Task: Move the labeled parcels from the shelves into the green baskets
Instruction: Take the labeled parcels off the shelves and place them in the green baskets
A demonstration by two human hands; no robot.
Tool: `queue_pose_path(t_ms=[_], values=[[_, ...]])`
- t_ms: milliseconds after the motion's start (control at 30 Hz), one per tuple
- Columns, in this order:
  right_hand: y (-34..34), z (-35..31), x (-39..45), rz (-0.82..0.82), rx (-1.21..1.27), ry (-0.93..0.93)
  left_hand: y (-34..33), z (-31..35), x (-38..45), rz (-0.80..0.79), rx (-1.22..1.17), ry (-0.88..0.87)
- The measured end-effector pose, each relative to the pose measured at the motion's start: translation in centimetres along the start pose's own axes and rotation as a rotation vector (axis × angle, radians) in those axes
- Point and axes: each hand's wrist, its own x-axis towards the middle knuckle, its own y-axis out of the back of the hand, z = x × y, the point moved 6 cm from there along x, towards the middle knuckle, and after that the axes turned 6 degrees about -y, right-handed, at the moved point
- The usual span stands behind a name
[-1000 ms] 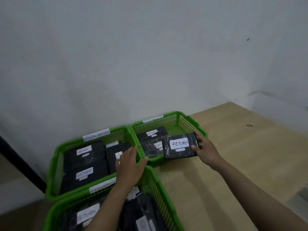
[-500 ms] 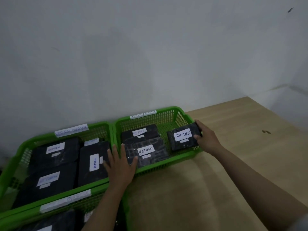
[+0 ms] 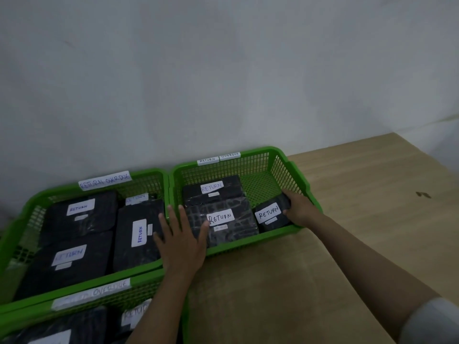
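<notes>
At the far left we see a green basket point(image 3: 32, 219) tagged "RETURN OVERDUE", holding black parcels with white "RETURN" labels; one upright parcel point(image 3: 139, 234) on its right side lies with its long axis running away from us, its label turned sideways. Below it, the rim of a nearer green basket point(image 3: 29, 316) shows, also with parcels inside. Our left hand point(image 3: 182, 244) lies flat with fingers spread over the meeting rims of the two far baskets, its thumb touching a wrapped parcel point(image 3: 221, 219) in the right green basket point(image 3: 293, 170). That grip holds nothing. Further right, our right hand point(image 3: 301, 207) curls round the right end of a small parcel point(image 3: 270, 214), which sits in the basket's front right corner, its long axis running left to right and tilted, label upward. The baskets stand on a pale wooden counter point(image 3: 360, 207).
</notes>
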Motion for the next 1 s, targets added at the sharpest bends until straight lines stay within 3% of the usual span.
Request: queue_pose_path(t_ms=[267,467,567,733,1000], values=[[-2.1,-0.1,1.6,-0.111,-0.280,-0.113,-0.2,0.0,0.0,-0.021,0.031,0.016],[-3.2,-1.3,0.3,-0.241,-0.228,-0.132,-0.1,-0.1,-0.1,-0.008,0.017,0.014],[-2.9,-0.9,0.4,-0.132,-0.244,-0.112,-0.1,-0.1,-0.1,0.004,0.001,0.011],[-3.2,-0.8,-3.7,0.199,-0.315,0.020,-0.1,-0.1,-0.2,0.044,-0.005,-0.002],[-4.7,-1.0,-6.5,0.062,-0.275,0.078,0.4,0.0,-0.1,-0.115,-0.024,-0.039]])
